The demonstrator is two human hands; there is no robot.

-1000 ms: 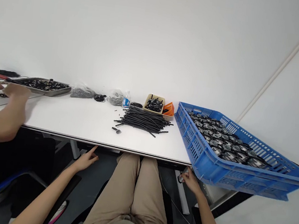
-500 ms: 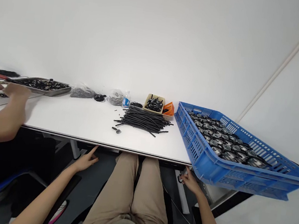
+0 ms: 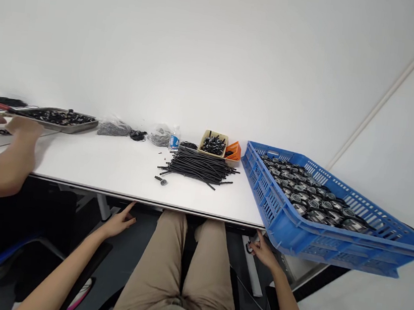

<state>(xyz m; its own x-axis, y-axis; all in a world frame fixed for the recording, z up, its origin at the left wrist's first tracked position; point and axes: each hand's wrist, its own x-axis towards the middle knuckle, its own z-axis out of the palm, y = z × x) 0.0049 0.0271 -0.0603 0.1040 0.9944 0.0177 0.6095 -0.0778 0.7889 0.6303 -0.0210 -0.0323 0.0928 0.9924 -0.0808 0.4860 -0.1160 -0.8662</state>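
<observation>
My left hand (image 3: 118, 223) is just below the front edge of the white table (image 3: 109, 167), index finger stretched to the edge and the other fingers loosely bent; nothing shows in it. My right hand (image 3: 265, 251) hangs under the edge by the blue crate's near corner, its index finger pointing up at the edge. At its curled fingers shows a small black loop (image 3: 249, 247), too small to make out. On the table lie a pile of black tubes (image 3: 200, 165) and a single small black piece with a round grey end (image 3: 163, 182).
A blue crate (image 3: 332, 243) of round black-and-silver parts stands right. Behind the tubes are a cream basket (image 3: 202, 146), an orange basket (image 3: 235, 150), a bottle (image 3: 174, 139) and plastic bags (image 3: 113, 126). At left, a co-worker's arms (image 3: 13, 160) are near a metal tray (image 3: 75, 129).
My legs have shifted slightly under the table and sit a little further apart. Both my hands stay in place, as do the things on the table.
</observation>
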